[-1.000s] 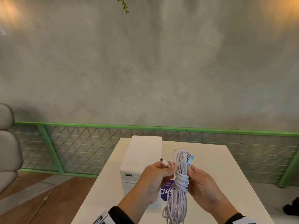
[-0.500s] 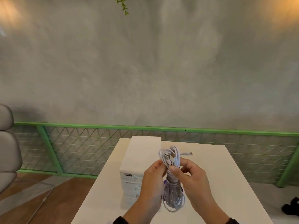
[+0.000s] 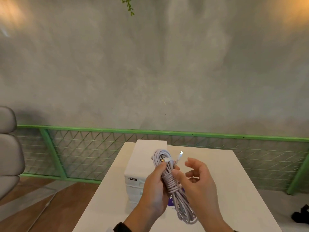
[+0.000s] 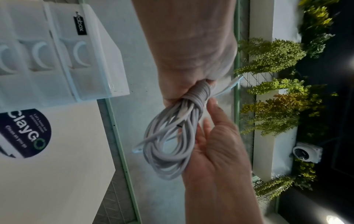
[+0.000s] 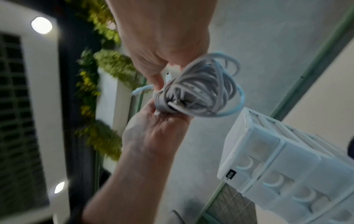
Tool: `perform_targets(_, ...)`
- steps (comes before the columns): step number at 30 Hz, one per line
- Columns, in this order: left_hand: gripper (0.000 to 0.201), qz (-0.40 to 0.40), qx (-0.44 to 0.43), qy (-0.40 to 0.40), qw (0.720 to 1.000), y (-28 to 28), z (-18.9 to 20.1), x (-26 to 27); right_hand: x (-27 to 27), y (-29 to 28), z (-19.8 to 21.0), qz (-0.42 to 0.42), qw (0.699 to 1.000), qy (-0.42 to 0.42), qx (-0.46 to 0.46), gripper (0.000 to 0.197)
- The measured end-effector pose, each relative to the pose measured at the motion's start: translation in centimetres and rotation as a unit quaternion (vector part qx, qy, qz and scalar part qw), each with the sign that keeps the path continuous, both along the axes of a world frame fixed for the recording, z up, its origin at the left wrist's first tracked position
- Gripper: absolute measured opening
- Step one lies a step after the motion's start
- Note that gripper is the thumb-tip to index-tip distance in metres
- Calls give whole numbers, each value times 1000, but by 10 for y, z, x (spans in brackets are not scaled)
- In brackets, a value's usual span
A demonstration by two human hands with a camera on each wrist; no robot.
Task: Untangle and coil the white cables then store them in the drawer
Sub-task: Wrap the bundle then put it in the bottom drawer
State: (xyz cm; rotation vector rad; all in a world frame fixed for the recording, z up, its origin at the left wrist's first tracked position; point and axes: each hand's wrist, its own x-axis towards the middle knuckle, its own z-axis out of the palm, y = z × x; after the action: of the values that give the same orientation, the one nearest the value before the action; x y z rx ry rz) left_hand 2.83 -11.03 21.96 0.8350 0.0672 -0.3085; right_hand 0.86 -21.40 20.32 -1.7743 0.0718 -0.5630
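A coil of white cable (image 3: 172, 186), bound round its middle by its own turns, hangs above the table. My left hand (image 3: 163, 171) grips it at the wraps, which also shows in the left wrist view (image 4: 184, 84). My right hand (image 3: 187, 169) has its thumb against the wraps and its other fingers spread apart from the cable. One connector end (image 3: 181, 154) sticks up free above the coil. The white drawer unit (image 3: 147, 156) stands just behind the hands with its drawers closed (image 5: 277, 166).
The white table (image 3: 225, 181) carries a purple round sticker (image 3: 171, 200) under the coil. A green mesh railing (image 3: 83, 148) runs behind the table before a grey wall. A grey padded chair (image 3: 8, 148) stands at the far left.
The coil has tilted and dropped a little in my left hand. My right hand's fingers have come off it and spread, leaving only the thumb on the wraps. One connector end now sticks up.
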Motion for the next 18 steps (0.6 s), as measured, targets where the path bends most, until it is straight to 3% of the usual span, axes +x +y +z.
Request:
perform_targets(4, 36, -23, 17, -8, 1000, -6, 2, -4, 4, 0, 6, 46, 996, -11, -70, 37)
perform_targets(8, 29, -10, 102, -9, 995, -9, -5, -2, 4, -1, 1, 7, 997, -78, -11, 39)
perform_targets(12, 22, 22, 141, -27, 989, -10, -11, 1, 7, -7, -11, -21, 977, -168, -130, 24)
perform_targets(18, 13, 78, 208, -35, 974, -8, -12, 3, 9, -15, -17, -6, 957, -212, -196, 17)
